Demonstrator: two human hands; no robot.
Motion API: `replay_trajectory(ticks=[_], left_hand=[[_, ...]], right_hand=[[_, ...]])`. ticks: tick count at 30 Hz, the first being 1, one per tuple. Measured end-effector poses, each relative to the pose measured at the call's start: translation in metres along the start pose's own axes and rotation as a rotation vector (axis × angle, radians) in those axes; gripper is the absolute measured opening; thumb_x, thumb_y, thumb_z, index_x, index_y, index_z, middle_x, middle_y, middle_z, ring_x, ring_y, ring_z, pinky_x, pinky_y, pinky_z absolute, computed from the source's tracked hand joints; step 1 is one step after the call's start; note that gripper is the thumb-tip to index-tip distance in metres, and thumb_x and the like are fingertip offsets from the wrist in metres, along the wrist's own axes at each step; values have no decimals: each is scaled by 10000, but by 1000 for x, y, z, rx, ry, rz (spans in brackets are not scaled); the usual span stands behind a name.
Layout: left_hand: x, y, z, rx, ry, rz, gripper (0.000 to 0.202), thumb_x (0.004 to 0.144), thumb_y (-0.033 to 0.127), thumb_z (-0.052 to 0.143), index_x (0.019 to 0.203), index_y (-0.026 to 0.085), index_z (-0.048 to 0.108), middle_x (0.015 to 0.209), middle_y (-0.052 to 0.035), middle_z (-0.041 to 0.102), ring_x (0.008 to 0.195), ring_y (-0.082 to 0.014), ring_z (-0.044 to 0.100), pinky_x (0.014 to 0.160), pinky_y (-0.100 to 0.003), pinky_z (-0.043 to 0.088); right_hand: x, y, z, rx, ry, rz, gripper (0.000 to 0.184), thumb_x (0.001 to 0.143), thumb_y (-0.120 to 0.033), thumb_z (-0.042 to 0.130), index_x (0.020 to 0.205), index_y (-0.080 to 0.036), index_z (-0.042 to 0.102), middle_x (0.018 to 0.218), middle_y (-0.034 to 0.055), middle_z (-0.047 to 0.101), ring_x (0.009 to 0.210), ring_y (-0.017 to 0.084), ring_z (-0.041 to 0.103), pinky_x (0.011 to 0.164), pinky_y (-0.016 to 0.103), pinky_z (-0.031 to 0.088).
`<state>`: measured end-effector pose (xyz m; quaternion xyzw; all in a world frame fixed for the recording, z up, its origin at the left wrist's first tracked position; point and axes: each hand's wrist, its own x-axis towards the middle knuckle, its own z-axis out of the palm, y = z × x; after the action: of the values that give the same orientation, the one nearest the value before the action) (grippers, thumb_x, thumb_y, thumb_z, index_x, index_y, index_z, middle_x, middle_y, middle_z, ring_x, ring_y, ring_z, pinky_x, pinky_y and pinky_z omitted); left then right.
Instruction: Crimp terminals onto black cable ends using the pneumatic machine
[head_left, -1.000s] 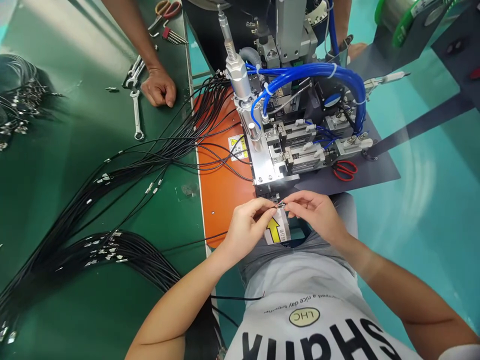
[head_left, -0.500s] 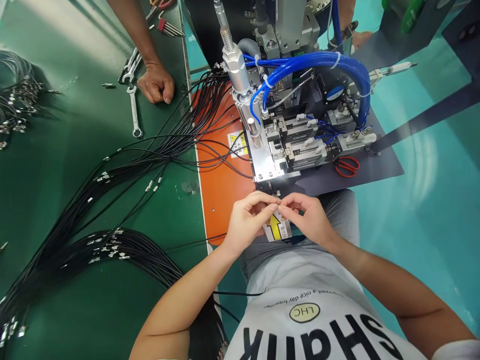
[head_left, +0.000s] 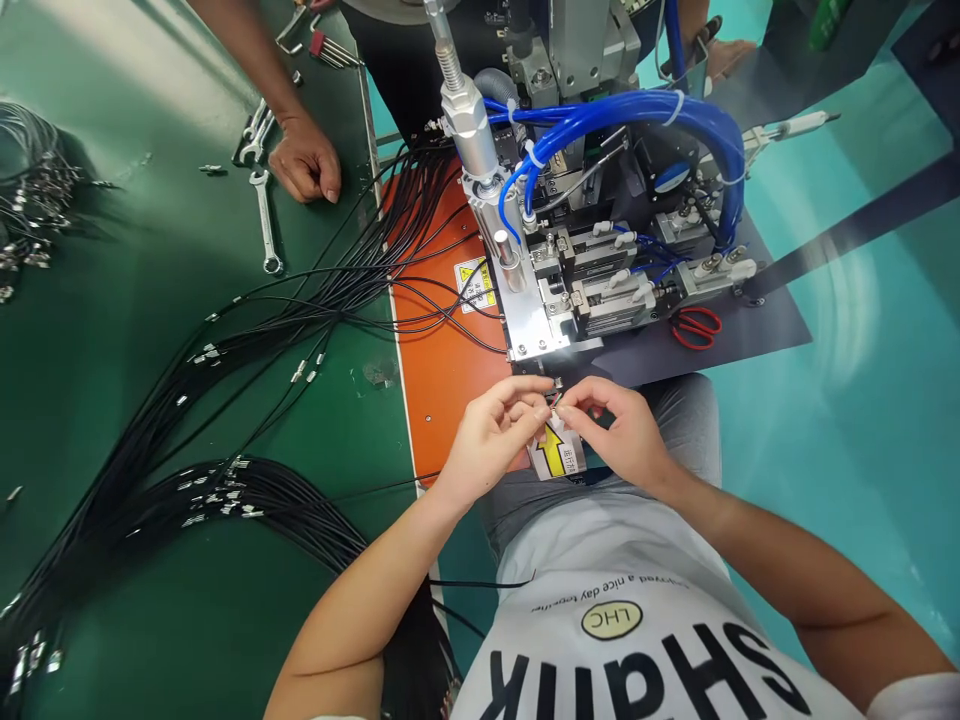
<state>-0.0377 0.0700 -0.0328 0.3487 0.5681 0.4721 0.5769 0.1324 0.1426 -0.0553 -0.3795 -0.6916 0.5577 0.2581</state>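
Observation:
Over the front of the machine, my left hand [head_left: 491, 440] is curled round the end of a black cable [head_left: 386, 487], which runs in from the bench and passes under the hand. Its index finger is lifted a little from the thumb. Thin wires [head_left: 555, 400], partly reddish, show between the two hands. My right hand [head_left: 619, 430] pinches them between thumb and index finger; the fingers hide most of them. Just below the fingertips is a metal block with a yellow arrow label [head_left: 553, 452]. The silver press machine [head_left: 532, 320] stands right beyond my hands.
Bundles of black cables [head_left: 300, 510] with metal ends spread over the green bench [head_left: 225, 620]. A co-worker's closed hand [head_left: 306, 160] rests near a wrench [head_left: 266, 225]. Red-handled scissors [head_left: 696, 328] lie right of the machine. Blue air hoses [head_left: 637, 110] arch above it.
My fingertips have drawn slightly apart. The left index finger has lifted off, and thin wires now show between the hands. The view has shifted slightly.

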Motion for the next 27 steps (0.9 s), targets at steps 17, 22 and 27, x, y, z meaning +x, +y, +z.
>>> replay_trajectory(ticks=[17,22,27], left_hand=[[0,4,4,-28,74,-20,212,805,305,743,841,138,618,621,0,635,529,-104,606,516,-220,516],[-1,2,3,-67,90,-1,201,809,289,740,845,143,606,607,13,611,540,-95,585,534,-218,501],[-2,-2,4,-63,97,11,195,816,301,733,852,156,608,613,13,602,556,-101,579,542,-226,499]], right_hand=[[11,-1,-9,421,-89,214,175,803,-368,744,825,-199,708,784,9,692,681,131,629,685,274,547],[9,1,-3,397,-145,221,177,794,-373,750,809,-201,715,769,10,696,672,133,614,660,271,532],[7,3,-8,368,-144,231,238,748,-386,789,875,-195,725,812,29,714,722,154,639,663,280,531]])
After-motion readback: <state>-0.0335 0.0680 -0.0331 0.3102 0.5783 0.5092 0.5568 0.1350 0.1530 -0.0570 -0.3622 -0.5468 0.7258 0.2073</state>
